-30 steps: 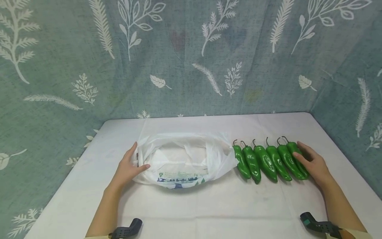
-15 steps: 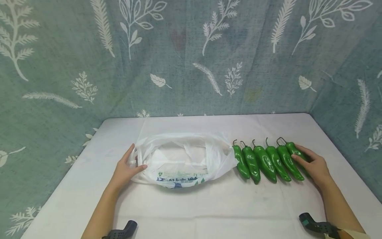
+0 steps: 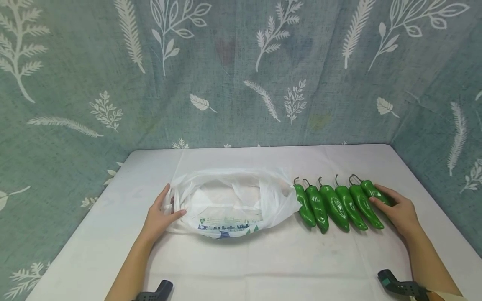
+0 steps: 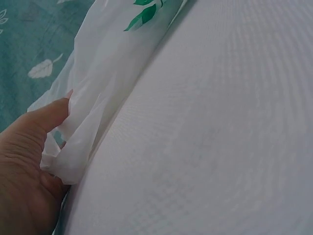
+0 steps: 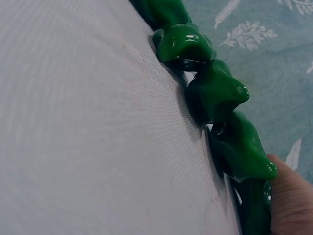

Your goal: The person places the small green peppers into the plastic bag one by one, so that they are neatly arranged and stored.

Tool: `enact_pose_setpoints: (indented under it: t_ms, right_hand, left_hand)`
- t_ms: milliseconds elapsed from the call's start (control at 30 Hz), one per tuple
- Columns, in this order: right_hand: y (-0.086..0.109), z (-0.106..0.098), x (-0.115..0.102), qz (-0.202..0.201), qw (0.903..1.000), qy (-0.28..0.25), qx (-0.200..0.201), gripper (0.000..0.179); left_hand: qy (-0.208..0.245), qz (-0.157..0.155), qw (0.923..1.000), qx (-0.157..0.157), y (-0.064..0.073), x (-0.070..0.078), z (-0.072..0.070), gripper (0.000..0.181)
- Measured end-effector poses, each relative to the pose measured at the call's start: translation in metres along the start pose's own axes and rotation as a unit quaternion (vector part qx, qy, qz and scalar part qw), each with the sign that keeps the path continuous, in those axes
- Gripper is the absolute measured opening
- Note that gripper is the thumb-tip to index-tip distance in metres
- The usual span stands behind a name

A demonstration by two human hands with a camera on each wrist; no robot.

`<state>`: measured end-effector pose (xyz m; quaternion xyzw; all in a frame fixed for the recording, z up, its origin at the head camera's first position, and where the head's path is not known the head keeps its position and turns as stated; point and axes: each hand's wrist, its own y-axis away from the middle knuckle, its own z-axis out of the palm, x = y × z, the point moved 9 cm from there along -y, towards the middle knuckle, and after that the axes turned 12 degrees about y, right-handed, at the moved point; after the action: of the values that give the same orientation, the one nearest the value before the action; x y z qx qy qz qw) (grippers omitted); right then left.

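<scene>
A white plastic bag (image 3: 226, 200) with blue and green print lies on the table, its mouth spread wide. My left hand (image 3: 160, 215) holds the bag's left end, thumb on the near side and fingers beyond it. In the left wrist view, the bag's thin film (image 4: 80, 152) lies between the thumb and the palm. Several long green peppers (image 3: 333, 207) stand in a row right of the bag, stems pointing away. My right hand (image 3: 399, 209) grips the rightmost pepper (image 3: 373, 191), whose lower part is hidden behind the thumb and palm.
A white cloth covers the table (image 3: 263, 263). Behind and beside it hangs a green-blue curtain (image 3: 226, 104) with white leaf prints. The leftmost pepper (image 3: 304, 205) touches or nearly touches the bag's right edge.
My left hand has shifted slightly left, drawing the bag's left end with it. The rightmost pepper has tilted, its lower end swinging right into my right hand.
</scene>
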<state>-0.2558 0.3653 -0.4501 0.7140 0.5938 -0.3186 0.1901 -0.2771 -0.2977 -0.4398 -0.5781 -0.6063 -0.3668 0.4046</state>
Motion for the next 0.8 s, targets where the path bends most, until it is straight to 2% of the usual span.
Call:
enact_pose_setpoints:
  t_ms: [267,800]
  right_hand:
    - [0.002,-0.003,-0.002,0.0,0.9995,0.014,0.028,0.065]
    - [0.002,-0.013,-0.006,-0.01,0.9964,0.028,0.08,0.058]
  left_hand:
    - [-0.002,-0.016,0.9998,-0.01,0.001,-0.009,0.0,0.105]
    - [0.006,-0.013,0.9999,-0.001,0.001,-0.007,-0.001,0.105]
